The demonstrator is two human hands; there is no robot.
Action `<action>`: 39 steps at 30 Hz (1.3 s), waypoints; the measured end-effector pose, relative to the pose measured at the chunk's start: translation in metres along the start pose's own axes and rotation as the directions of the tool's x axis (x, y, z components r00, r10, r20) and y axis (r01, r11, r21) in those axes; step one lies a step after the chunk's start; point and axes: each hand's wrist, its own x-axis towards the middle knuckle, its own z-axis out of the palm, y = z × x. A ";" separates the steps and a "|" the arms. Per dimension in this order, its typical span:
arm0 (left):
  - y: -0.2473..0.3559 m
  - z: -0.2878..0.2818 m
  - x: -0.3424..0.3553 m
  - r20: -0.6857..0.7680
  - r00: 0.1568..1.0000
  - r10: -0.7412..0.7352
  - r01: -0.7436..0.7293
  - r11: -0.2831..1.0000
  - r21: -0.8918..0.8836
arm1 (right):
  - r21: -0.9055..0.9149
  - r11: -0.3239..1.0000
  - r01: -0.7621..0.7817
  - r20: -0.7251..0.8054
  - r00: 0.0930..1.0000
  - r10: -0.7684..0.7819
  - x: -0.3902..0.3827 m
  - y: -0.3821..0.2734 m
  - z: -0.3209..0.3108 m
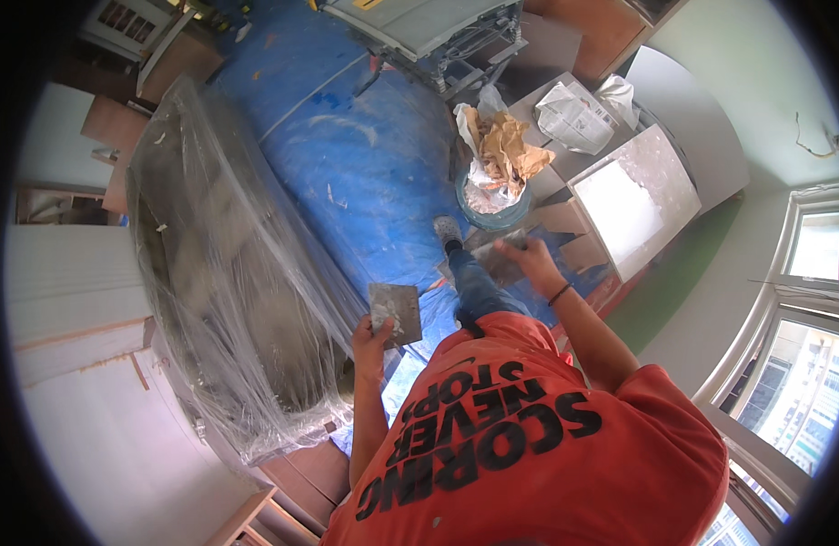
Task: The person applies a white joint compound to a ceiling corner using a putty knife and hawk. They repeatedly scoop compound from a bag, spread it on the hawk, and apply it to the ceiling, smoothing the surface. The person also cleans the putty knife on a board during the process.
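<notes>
Square plate (405, 309): flat, dull grey, smeared with whitish paste, held above the blue floor sheet (347, 173)
Left hand (372, 340): thumb and fingers pinching the plate's lower left side
Grey blade (500, 265): flat, mottled, beside the jeans leg (481, 284)
Right hand (536, 264): fingers curled around the blade
Bucket (494, 218): ahead, crumpled paper (503, 150) on top

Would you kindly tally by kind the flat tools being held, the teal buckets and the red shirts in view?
Flat tools: 2, one in the left hand, one in the right hand
Teal bucket: 1
Red shirt: 1
Total: 4
</notes>
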 end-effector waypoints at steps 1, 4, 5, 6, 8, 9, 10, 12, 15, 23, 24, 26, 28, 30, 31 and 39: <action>0.010 -0.005 0.012 -0.019 1.000 -0.021 0.021 1.000 0.020 | -0.145 0.989 0.012 -0.070 0.997 -0.022 0.022 -0.011 -0.013; 0.047 -0.020 0.047 -0.012 1.000 -0.004 0.004 1.000 -0.026 | -0.613 0.726 0.312 -0.227 0.811 -0.540 0.105 -0.035 -0.022; 0.060 -0.023 0.059 -0.051 0.998 -0.039 0.039 0.999 -0.005 | -0.699 0.620 0.357 -0.147 0.776 -0.613 0.135 -0.037 -0.016; 0.073 -0.024 0.073 -0.064 0.997 -0.047 0.047 0.999 0.001 | -0.779 0.519 0.351 -0.089 0.758 -0.646 0.166 -0.041 -0.010; 0.096 -0.031 0.092 -0.111 0.990 -0.083 0.085 0.996 0.017 | -0.899 0.381 0.215 -0.069 0.790 -0.609 0.204 -0.030 0.006; 0.109 -0.036 0.101 -0.147 0.984 -0.101 0.106 0.994 0.026 | -0.937 0.337 0.096 -0.113 0.827 -0.551 0.218 -0.020 0.023; 0.120 -0.040 0.114 -0.180 0.978 -0.105 0.113 0.993 0.035 | -0.967 0.253 0.026 -0.128 0.809 -0.573 0.233 -0.015 0.029; 0.136 -0.047 0.138 -0.235 0.969 -0.076 0.064 0.996 -0.056 | -0.926 0.376 -0.027 -0.190 0.895 -0.403 0.258 -0.007 0.046; 0.158 -0.060 0.164 -0.272 0.959 -0.080 0.026 0.980 -0.195 | -0.875 0.484 -0.008 -0.107 0.979 -0.176 0.265 0.000 0.068; 0.213 -0.036 0.253 -0.052 0.992 -0.112 0.090 0.945 -0.315 | -0.791 0.599 0.123 0.062 0.991 -0.121 0.242 -0.016 0.053; 0.217 -0.029 0.271 -0.023 0.993 -0.116 0.105 0.952 -0.289 | -0.771 0.632 0.077 0.039 0.997 -0.074 0.242 -0.013 0.053; 0.221 -0.020 0.308 0.059 0.989 -0.137 0.149 0.944 -0.296 | -0.727 0.684 0.065 0.016 0.997 -0.078 0.241 0.001 0.060; 0.230 -0.031 0.339 0.203 0.973 -0.106 0.175 0.915 -0.363 | -0.612 0.791 -0.014 -0.072 0.997 -0.038 0.231 0.020 0.072; 0.236 -0.035 0.377 0.238 0.963 -0.126 0.212 0.900 -0.380 | -0.660 0.750 0.045 -0.182 0.959 -0.218 0.228 0.027 0.078; 0.241 -0.039 0.397 0.143 0.964 -0.226 0.261 0.911 -0.319 | -0.556 0.825 0.102 -0.202 0.946 -0.254 0.221 0.030 0.082; 0.309 -0.085 0.533 0.225 0.974 -0.016 0.066 0.974 -0.217 | -0.336 0.926 -0.170 -0.845 0.488 -0.217 0.114 0.034 0.133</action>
